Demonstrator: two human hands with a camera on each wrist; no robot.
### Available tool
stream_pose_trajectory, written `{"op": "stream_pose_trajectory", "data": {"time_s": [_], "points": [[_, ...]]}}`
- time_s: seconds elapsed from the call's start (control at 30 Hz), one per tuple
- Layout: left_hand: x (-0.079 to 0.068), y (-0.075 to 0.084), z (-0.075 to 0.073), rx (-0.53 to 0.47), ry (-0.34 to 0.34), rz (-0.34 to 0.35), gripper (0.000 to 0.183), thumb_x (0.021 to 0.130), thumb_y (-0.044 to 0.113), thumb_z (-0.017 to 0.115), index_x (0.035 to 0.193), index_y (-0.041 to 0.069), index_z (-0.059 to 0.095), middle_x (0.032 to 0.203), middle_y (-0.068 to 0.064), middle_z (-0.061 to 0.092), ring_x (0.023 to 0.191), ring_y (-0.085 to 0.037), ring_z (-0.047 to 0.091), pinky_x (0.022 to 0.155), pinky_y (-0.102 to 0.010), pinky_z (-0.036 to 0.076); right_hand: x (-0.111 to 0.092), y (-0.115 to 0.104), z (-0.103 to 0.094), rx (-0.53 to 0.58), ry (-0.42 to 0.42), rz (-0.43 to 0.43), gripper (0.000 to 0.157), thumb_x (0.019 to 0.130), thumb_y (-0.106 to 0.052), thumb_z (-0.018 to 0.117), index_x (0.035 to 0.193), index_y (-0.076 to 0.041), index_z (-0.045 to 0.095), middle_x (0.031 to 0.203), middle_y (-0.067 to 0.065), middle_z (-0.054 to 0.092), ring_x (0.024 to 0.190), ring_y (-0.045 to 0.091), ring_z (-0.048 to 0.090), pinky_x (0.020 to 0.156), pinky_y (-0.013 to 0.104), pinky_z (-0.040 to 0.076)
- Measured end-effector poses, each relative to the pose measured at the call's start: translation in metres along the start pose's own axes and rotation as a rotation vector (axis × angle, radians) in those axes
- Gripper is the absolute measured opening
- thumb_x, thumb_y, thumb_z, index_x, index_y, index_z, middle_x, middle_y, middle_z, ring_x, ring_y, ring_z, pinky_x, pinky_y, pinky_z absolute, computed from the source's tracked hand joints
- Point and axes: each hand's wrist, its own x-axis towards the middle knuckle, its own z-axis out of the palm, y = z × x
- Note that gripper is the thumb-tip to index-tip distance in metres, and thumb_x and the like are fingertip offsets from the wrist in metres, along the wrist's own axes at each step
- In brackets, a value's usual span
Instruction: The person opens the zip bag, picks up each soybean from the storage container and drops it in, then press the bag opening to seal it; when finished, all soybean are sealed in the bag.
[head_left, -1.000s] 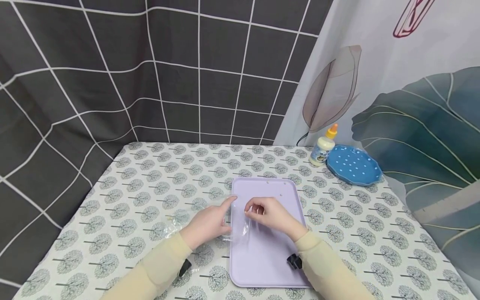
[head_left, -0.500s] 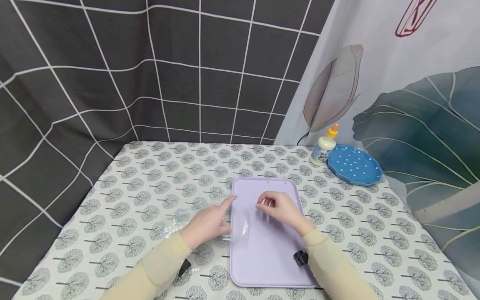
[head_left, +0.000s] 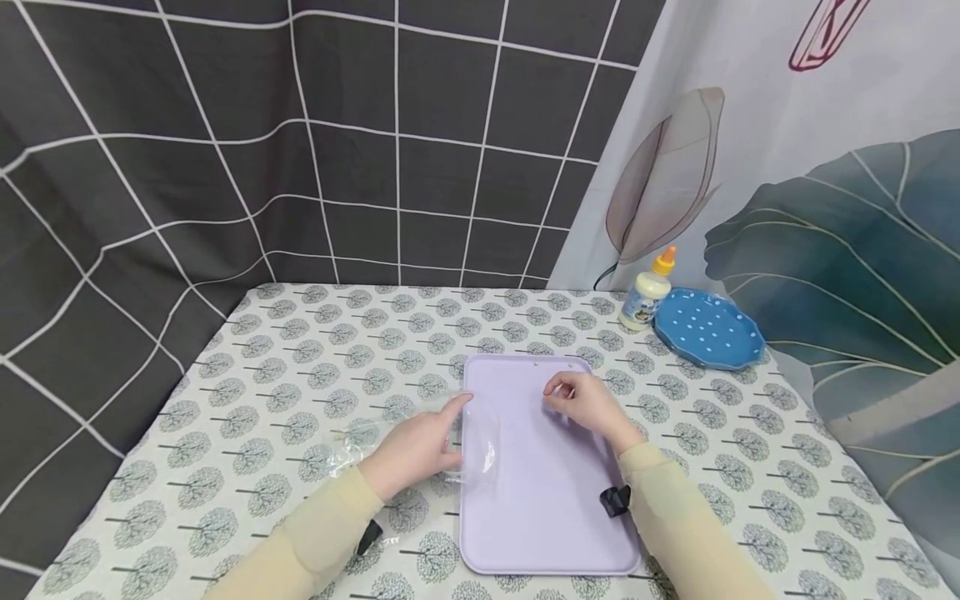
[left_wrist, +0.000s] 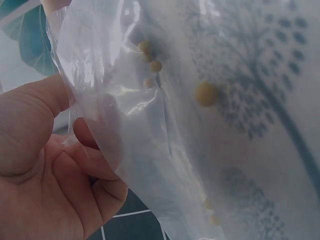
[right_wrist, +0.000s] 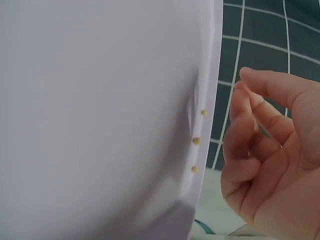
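Note:
My left hand [head_left: 415,446] holds a clear plastic bag [left_wrist: 130,110] that lies partly over the left side of a lilac tray [head_left: 540,517]. Several small yellowish beads [left_wrist: 206,94] show through the film in the left wrist view. Over the upper right of the tray is my right hand [head_left: 592,402], thumb tip against a fingertip and the other fingers curled; I cannot tell whether a bead is between the tips. Close to it, beads [right_wrist: 196,141] lie along the tray's far end, apart from the hand in the right wrist view.
At the back right of the table stand a glue bottle [head_left: 645,296] with an orange tip and a blue dotted plate [head_left: 708,329]. A tree-print cloth [head_left: 300,350] covers the table. Dark checked curtain [head_left: 337,150] hangs behind, pale floral curtain [head_left: 795,250] at the right.
From beside the bag's mouth, my right hand has moved right and slightly toward the tray's far end, its fingertips still together. The left hand and bag have stayed in place.

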Motion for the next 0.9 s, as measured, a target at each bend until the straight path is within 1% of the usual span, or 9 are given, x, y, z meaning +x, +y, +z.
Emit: {"op": "stream_pose_trajectory", "data": {"time_s": [0.13, 0.3, 0.53, 0.63, 0.77, 0.9], "points": [[0.000, -0.002, 0.001, 0.003, 0.006, 0.005, 0.089, 0.076, 0.021, 0.078, 0.149, 0.010, 0.027, 0.057, 0.009, 0.049, 0.047, -0.006, 0.046, 0.044, -0.021, 0.042, 0.002, 0.006, -0.004, -0.005, 0.016, 0.068, 0.012, 0.081, -0.015, 0.072, 0.090, -0.009, 0.067, 0.070, 0.001, 0.059, 0.052, 0.014, 0.053, 0.051, 0.027, 0.046], [-0.001, -0.003, 0.001, 0.004, 0.009, 0.003, 0.090, 0.076, 0.022, 0.078, 0.149, 0.011, 0.027, 0.057, 0.009, 0.049, 0.047, -0.006, 0.046, 0.044, -0.021, 0.042, 0.005, 0.012, -0.007, -0.010, 0.014, 0.120, 0.010, 0.083, -0.010, 0.069, 0.091, -0.006, 0.066, 0.073, 0.004, 0.060, 0.055, 0.015, 0.056, 0.052, 0.027, 0.048], [-0.002, -0.005, 0.001, 0.015, 0.011, 0.008, 0.092, 0.075, 0.026, 0.079, 0.149, 0.011, 0.027, 0.058, 0.009, 0.048, 0.048, -0.006, 0.046, 0.045, -0.021, 0.042, 0.010, 0.017, -0.010, -0.090, 0.055, 0.122, 0.007, 0.082, -0.008, 0.068, 0.089, -0.005, 0.066, 0.071, 0.005, 0.059, 0.057, 0.013, 0.052, 0.053, 0.025, 0.045], [-0.002, -0.005, 0.001, 0.016, 0.012, 0.011, 0.092, 0.075, 0.027, 0.079, 0.149, 0.011, 0.027, 0.058, 0.009, 0.048, 0.048, -0.006, 0.046, 0.045, -0.021, 0.042, 0.013, 0.018, -0.011, -0.113, 0.071, 0.145, 0.007, 0.082, -0.008, 0.068, 0.088, -0.005, 0.066, 0.072, 0.006, 0.059, 0.058, 0.014, 0.052, 0.054, 0.026, 0.044], [-0.002, -0.006, 0.001, 0.021, 0.017, 0.015, 0.092, 0.074, 0.026, 0.079, 0.149, 0.012, 0.027, 0.058, 0.009, 0.048, 0.048, -0.006, 0.046, 0.045, -0.021, 0.042, 0.016, 0.018, -0.011, -0.146, 0.057, 0.172, 0.010, 0.081, -0.012, 0.069, 0.087, -0.005, 0.065, 0.075, 0.006, 0.058, 0.062, 0.016, 0.052, 0.057, 0.028, 0.044], [-0.003, -0.006, 0.002, 0.015, 0.018, 0.012, 0.092, 0.075, 0.025, 0.079, 0.149, 0.012, 0.027, 0.058, 0.009, 0.048, 0.047, -0.006, 0.046, 0.043, -0.022, 0.042, 0.019, 0.017, -0.010, -0.211, 0.042, 0.139, 0.009, 0.079, -0.012, 0.070, 0.084, -0.007, 0.064, 0.075, 0.006, 0.059, 0.066, 0.019, 0.052, 0.062, 0.032, 0.044]]}}
